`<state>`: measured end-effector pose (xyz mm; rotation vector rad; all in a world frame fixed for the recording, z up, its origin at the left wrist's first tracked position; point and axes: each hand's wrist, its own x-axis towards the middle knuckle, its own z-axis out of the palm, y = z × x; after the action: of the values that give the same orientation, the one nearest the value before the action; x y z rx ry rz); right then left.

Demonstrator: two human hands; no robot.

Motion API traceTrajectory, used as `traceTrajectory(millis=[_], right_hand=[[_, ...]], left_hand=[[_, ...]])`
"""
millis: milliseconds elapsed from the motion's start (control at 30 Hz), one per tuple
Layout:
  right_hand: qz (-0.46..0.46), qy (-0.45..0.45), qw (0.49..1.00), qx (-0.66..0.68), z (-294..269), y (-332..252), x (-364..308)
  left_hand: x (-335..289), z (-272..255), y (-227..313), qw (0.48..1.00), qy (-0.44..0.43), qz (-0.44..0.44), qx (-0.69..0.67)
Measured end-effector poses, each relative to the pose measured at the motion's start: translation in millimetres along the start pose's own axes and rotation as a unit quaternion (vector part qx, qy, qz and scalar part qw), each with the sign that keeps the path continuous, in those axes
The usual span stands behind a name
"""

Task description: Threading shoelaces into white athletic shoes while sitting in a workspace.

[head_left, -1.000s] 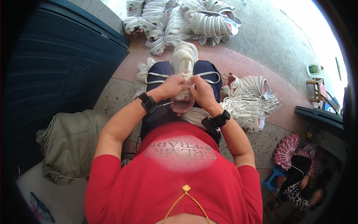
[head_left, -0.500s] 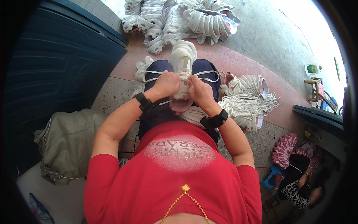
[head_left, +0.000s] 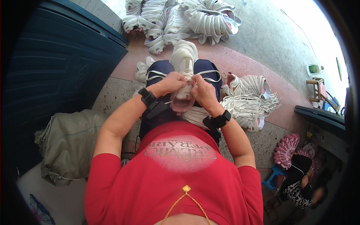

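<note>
A white shoe upper [head_left: 183,54] with a pink lining lies along my lap between my thighs, its toe pointing away from me. My left hand [head_left: 170,83] is closed at the left side of its lacing, fingertips pinching the white shoelace [head_left: 153,77]. On the other side my right hand [head_left: 203,91] is also closed in a pinch on the lace, close to the left fingertips. Loops of lace hang out over both thighs. The fingers partly hide the eyelets and the shoe's tongue.
Bundles of white shoe uppers [head_left: 176,22] lie on the floor ahead. More uppers with loose laces [head_left: 247,101] sit beside my right thigh. A grey-green sack [head_left: 73,144] and dark door [head_left: 56,63] stand left. At lower right, another person [head_left: 298,191] sits near pink uppers [head_left: 287,150].
My left hand has moved right, in toward the middle of the shoe upper, beside the right hand. The right hand has shifted slightly, and the lace loops lie flatter over the thighs.
</note>
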<state>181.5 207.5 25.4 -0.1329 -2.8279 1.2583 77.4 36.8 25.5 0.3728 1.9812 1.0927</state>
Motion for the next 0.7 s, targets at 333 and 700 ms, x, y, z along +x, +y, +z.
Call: traceTrajectory(millis=[333,700], right_hand=[[0.008,-0.059,0.996,0.063,-11,8,6],[-0.048,-0.083,0.976,0.194,-30,21,24]], left_hand=[[-8,9,-3,0.999,0.033,0.025,-0.024],[-25,-2,21,0.973,0.096,0.105,0.181]])
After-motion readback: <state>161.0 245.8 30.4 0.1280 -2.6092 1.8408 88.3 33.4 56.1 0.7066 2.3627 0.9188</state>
